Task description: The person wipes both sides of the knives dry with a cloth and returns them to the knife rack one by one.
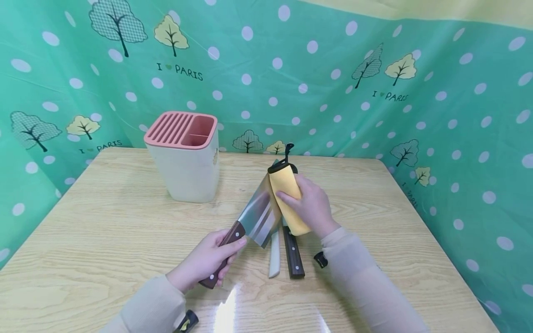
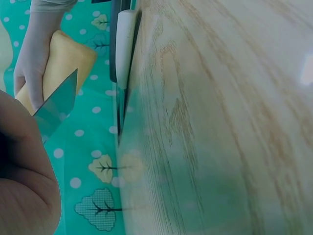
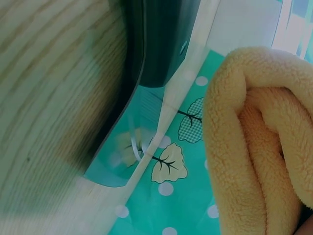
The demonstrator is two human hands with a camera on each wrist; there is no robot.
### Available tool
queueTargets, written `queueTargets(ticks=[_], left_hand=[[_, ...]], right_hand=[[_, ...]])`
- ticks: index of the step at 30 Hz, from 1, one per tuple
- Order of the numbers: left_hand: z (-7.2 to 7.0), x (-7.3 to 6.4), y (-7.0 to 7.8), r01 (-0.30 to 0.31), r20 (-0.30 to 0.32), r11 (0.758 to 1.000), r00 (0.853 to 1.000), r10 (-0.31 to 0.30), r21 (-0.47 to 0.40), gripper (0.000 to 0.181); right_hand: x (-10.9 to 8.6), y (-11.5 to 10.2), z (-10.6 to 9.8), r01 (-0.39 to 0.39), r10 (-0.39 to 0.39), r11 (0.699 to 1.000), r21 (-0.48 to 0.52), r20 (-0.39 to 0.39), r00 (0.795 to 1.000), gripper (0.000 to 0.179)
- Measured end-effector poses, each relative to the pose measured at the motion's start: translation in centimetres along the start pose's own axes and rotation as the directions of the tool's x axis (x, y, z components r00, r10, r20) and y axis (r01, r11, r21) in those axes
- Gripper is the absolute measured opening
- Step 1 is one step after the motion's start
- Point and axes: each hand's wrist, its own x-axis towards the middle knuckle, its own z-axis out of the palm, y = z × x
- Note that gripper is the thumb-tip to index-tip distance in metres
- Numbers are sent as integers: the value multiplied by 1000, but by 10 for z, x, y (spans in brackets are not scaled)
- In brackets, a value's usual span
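Observation:
My left hand (image 1: pixel 208 259) grips the dark riveted handle of a cleaver (image 1: pixel 259 212), its broad shiny blade raised at a slant over the table. My right hand (image 1: pixel 312 203) holds a folded yellow towel (image 1: pixel 291 208) with a black edge and loop, right against the blade's far side edge. Below lie two knives: a dark-handled knife (image 1: pixel 294 254) and a white-handled knife (image 1: pixel 274 259), their blades partly hidden by the towel and cleaver. In the right wrist view the towel (image 3: pixel 230 147) shows thick, fluffy folds beside the dark-handled knife (image 3: pixel 164 44).
A white knife holder (image 1: pixel 187 175) with a pink slotted top stands at the back left of the wooden table (image 1: pixel 104 222). Green dotted fabric (image 1: pixel 258 60) with printed trees hangs behind the table and along its sides.

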Motion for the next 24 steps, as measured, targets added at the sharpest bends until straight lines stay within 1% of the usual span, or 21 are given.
queueTargets(ticks=[8,14,24], left_hand=[[0,0,1,-4,6,1000,1000,4,-4,35],[0,0,0,-11,15,1000,1000,11,-3,39],[1,0,1,-1,2,1000,1000,1,-12,40]], right_hand=[[-2,-1,3,33,-33,999,4,-13,999,41],[-5,-2,5,43,-43,999,1,-14,999,41],[-7,-6,8,88,-87,996,2,-33,996,41]])
